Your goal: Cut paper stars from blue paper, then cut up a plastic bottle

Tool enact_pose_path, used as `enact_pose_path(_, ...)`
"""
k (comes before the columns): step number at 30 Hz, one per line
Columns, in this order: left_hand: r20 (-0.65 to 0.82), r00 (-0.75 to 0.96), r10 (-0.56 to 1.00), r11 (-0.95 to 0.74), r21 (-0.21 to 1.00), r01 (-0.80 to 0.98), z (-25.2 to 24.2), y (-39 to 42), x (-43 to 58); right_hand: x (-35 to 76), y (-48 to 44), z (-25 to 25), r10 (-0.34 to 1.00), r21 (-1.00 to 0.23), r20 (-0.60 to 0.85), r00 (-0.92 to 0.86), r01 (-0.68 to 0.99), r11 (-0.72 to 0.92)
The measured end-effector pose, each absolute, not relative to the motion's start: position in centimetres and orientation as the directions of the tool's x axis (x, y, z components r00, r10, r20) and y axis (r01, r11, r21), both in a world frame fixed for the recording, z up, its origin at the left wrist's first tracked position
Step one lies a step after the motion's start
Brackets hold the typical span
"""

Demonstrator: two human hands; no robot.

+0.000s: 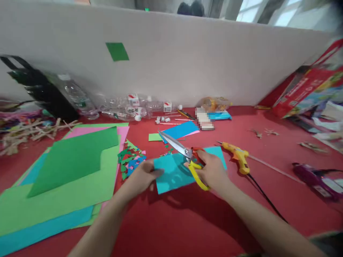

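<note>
The blue paper sheet [174,175] lay flat just left of the yellow glue gun [237,154]. Left hand [143,176] pinched the sheet's edge farthest from the gun. Right hand [213,171] was closed round the scissors [178,144], above the sheet. Paper scraps [131,160] sat further left of the gun.

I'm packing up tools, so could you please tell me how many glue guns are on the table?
2. A yellow glue gun lies right of the right hand; a purple one, blurred, lies near the right edge. Others may be hidden under clutter.
</note>
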State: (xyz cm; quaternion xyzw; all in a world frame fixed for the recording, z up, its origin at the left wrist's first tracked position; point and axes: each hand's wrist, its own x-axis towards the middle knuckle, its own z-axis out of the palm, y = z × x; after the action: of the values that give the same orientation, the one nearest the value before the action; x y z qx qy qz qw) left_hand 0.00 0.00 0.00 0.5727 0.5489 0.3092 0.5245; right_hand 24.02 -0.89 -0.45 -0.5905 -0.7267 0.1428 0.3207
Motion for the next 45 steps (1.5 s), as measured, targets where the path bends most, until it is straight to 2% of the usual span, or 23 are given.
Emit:
enact_pose_path(3, -0.163, 0.08, 0.983, 0.158, 0.985, 0.071, 0.9, 1.1, -0.7, 24.4, -1.2, 0.2, 0.971, -0.65, 0.19, -0.145, 0.723, 0.235)
enact_pose_path(6, -0.122, -0.09, 0.989, 0.106, 0.982, -0.158, 1.5, 1.4, -1.4, 24.3, -1.5, 0.6, 0.941, -0.738, -0.059, -0.334, 0.649, 0.184)
enact_pose_path(8, -0.072, -0.195, 0.978, 0.026, 0.973, -0.229, 1.8, 1.5, -1.8, 24.1, -1.8, 0.7, 0.898, -0.731, -0.162, -0.408, 0.661, 0.169)
enact_pose_path(12, 0.026, -0.351, 0.936, -0.131, 0.951, -0.28, 1.7, 1.6, -2.5, 23.7, -2.2, 0.9, 0.885, -0.675, -0.252, -0.391, 0.726, 0.129)
enact_pose_path(16, 0.033, -0.287, 0.957, -0.12, 0.949, -0.292, 1.3, 1.4, -2.0, 23.6, -2.4, 1.2, 0.859, -0.685, -0.298, -0.416, 0.72, 0.111)
enact_pose_path(23, -0.015, -0.181, 0.983, -0.043, 0.948, -0.314, 1.7, 0.3, -0.2, 23.5, -2.4, 1.4, 0.843, -0.753, -0.285, -0.456, 0.651, 0.097)
enact_pose_path(32, -0.041, -0.161, 0.986, -0.016, 0.941, -0.337, 1.9, 0.4, -0.6, 22.4, -2.9, 0.2, 0.874, -0.765, -0.297, -0.384, 0.644, 0.023)
enact_pose_path(37, -0.057, -0.052, 0.997, 0.04, 0.958, -0.282, 1.6, 0.1, -0.3, 22.0, -3.6, -0.3, 0.873, -0.786, -0.286, -0.394, 0.618, 0.021)
enact_pose_path(42, -0.063, -0.052, 0.997, 0.043, 0.949, -0.313, 1.4, 0.1, -0.1, 21.6, -3.7, -1.2, 0.901, -0.82, -0.289, -0.324, 0.569, -0.058)
enact_pose_path(45, -0.091, -0.037, 0.995, 0.076, 0.95, -0.303, 1.1, 0.3, -0.1, 21.4, -3.5, -1.9, 0.898, -0.833, -0.34, -0.281, 0.532, -0.149)
